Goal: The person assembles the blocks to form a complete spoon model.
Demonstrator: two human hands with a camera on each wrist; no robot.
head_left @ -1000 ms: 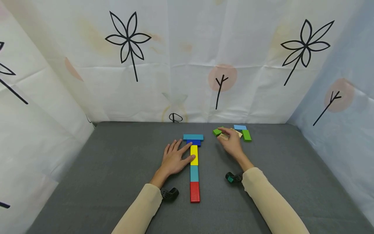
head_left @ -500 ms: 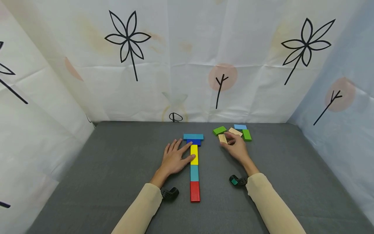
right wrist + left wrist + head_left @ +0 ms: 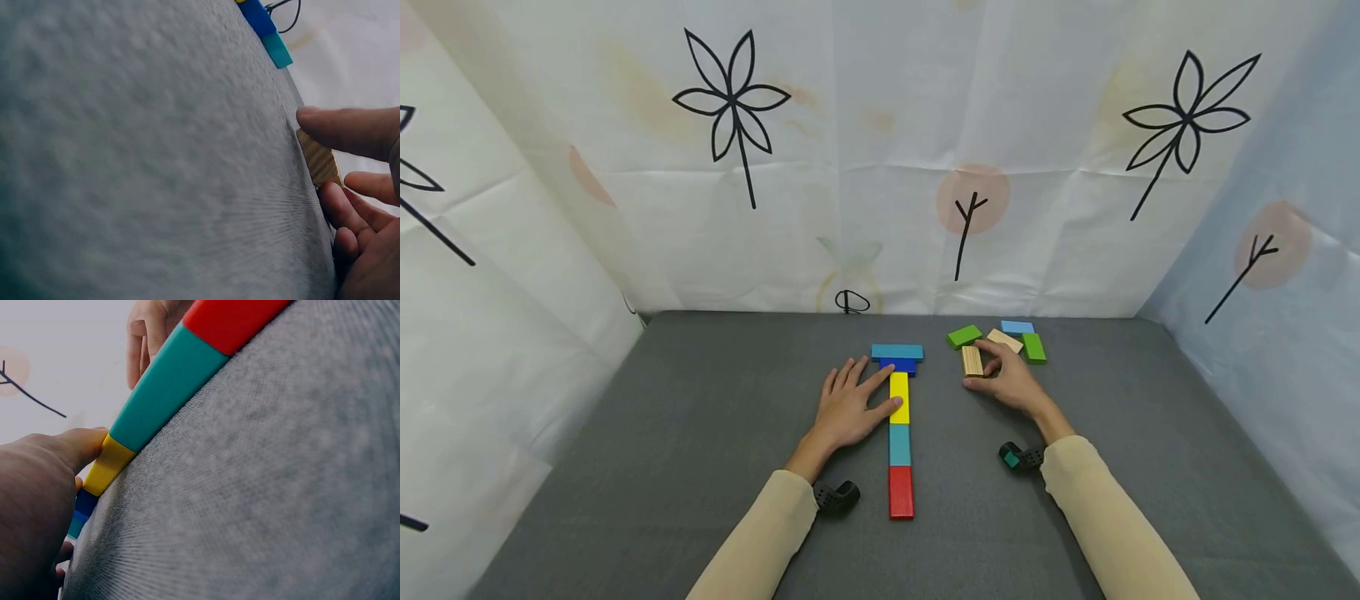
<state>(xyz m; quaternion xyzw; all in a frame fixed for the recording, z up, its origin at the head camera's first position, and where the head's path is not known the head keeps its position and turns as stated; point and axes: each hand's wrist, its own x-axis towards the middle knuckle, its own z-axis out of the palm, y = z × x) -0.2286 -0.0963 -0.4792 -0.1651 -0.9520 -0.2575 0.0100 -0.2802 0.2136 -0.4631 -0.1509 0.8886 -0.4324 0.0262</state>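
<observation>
A column of blocks runs away from me on the grey table: a red block (image 3: 901, 492), a teal block (image 3: 899, 445) and a yellow block (image 3: 899, 397). Crosswise at its far end lie a dark blue block (image 3: 901, 365) and a longer blue-teal block (image 3: 897, 352). My left hand (image 3: 844, 408) rests with fingers spread, its thumb touching the yellow block and its index finger at the dark blue one. To the right, my right hand (image 3: 1013, 385) pinches a plain wooden block (image 3: 972, 362) between thumb and fingers; the right wrist view shows this wooden block (image 3: 320, 157) low at the cloth.
Behind the right hand lie a green block (image 3: 964, 336), another wooden block (image 3: 1004, 340), a light blue block (image 3: 1017, 327) and a second green block (image 3: 1033, 348). A white printed curtain (image 3: 880, 200) stands behind the grey tabletop (image 3: 715, 467).
My right hand has drawn the wooden block slightly out of the loose group toward me and turned it, its long side now pointing nearly away from me. The left hand stays in place.
</observation>
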